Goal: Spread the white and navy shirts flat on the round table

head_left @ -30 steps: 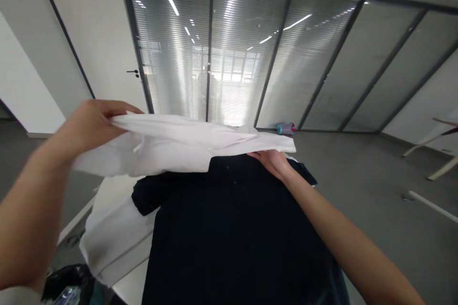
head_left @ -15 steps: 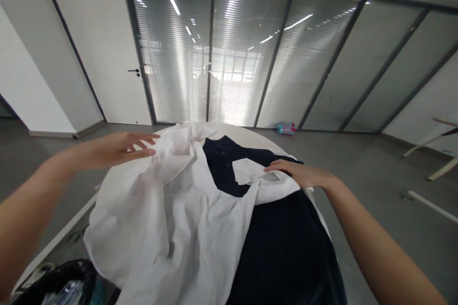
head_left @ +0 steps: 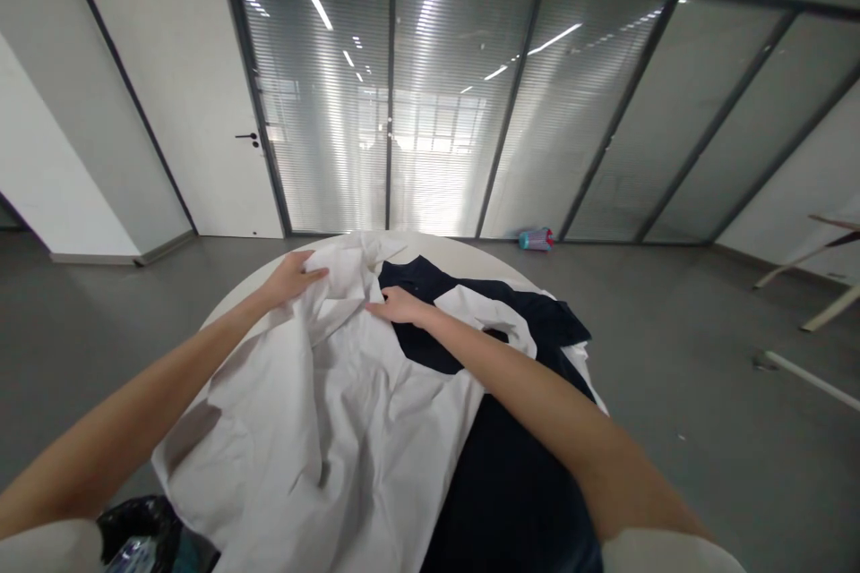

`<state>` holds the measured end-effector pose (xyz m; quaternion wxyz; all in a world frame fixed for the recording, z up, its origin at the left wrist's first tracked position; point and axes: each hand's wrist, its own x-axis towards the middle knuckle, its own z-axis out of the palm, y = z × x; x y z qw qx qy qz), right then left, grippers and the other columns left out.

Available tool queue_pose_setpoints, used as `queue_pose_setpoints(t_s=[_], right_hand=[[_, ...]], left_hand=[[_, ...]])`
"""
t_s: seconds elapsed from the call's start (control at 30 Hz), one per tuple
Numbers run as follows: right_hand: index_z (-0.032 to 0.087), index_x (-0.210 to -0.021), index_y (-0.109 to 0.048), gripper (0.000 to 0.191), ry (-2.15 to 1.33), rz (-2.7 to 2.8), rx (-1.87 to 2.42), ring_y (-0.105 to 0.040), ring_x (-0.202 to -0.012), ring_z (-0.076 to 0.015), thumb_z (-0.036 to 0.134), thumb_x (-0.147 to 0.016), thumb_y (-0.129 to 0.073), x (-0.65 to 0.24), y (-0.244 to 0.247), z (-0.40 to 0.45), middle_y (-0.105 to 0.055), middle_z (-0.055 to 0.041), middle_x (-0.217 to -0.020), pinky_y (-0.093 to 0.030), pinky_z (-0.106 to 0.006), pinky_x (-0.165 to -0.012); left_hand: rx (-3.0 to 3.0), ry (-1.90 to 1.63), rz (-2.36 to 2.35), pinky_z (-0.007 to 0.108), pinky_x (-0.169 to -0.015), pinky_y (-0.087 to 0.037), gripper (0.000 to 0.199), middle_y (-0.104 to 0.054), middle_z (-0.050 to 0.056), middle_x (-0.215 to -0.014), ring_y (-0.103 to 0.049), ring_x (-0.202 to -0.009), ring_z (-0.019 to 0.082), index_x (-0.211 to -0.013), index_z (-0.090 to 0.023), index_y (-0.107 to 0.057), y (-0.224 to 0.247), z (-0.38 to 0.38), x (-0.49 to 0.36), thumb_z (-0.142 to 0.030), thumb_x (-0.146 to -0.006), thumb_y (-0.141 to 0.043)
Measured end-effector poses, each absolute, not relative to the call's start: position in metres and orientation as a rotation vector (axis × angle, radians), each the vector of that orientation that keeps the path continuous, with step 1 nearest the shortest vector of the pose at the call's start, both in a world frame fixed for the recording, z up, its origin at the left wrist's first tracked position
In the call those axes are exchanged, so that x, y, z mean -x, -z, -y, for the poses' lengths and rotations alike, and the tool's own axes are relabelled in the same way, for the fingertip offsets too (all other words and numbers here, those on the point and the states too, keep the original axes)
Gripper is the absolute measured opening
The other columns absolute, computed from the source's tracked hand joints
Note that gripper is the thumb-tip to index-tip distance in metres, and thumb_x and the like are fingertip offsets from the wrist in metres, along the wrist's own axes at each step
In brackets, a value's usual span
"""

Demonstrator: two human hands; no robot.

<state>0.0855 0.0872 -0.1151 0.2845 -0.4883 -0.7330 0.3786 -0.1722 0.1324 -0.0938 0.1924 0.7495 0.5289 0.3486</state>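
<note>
A crumpled white garment [head_left: 336, 430] lies spread over a round white table [head_left: 463, 249], on top of a dark navy shirt [head_left: 420, 342] with a buttoned collar. My left hand [head_left: 292, 279] has its fingers curled on a fold at the garment's far end. My right hand [head_left: 399, 307] lies flat with its fingertips on the white cloth's edge, beside the navy collar. A white flap crosses the navy shirt to the right of that hand. Much of the navy shirt is hidden beneath the white cloth.
Grey floor surrounds the table. Behind it stand a glass partition with blinds [head_left: 436, 98] and a white door [head_left: 175, 89]. A small bottle [head_left: 536, 239] lies by the partition. A black plastic bag [head_left: 138, 533] sits at the near left. Pale rods [head_left: 810, 379] lie at right.
The white garment, lifted over the navy shirt a second ago, now lies on it. Both hands have moved down onto the cloth, and my right hand has shifted left toward the collar.
</note>
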Motion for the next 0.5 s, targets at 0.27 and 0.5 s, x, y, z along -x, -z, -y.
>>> queue_pose_setpoints(t_s=[0.27, 0.5], right_hand=[[0.026, -0.099, -0.053, 0.014, -0.530, 1.770, 1.285, -0.058, -0.073, -0.0195, 0.035, -0.090, -0.057, -0.078, 0.090, -0.093, -0.055, 0.0025, -0.073, -0.048, -0.032, -0.075], [0.020, -0.114, -0.056, 0.031, -0.250, 1.491, 1.371, -0.063, -0.083, -0.0224, 0.038, -0.092, -0.044, -0.204, 0.099, -0.073, -0.066, -0.0091, -0.101, -0.053, -0.033, -0.075]], left_hand=[[-1.979, -1.675, -1.875, 0.037, -0.074, -0.049, 0.051, -0.069, 0.001, -0.095, -0.062, -0.093, 0.027, -0.101, -0.021, -0.062, 0.029, -0.079, 0.227, -0.065, -0.077, -0.056], [-1.698, -1.802, -2.292, 0.034, -0.065, -0.046, 0.069, -0.067, -0.001, -0.100, -0.063, -0.091, 0.027, -0.115, -0.028, -0.056, 0.033, -0.043, 0.298, -0.077, -0.065, -0.058]])
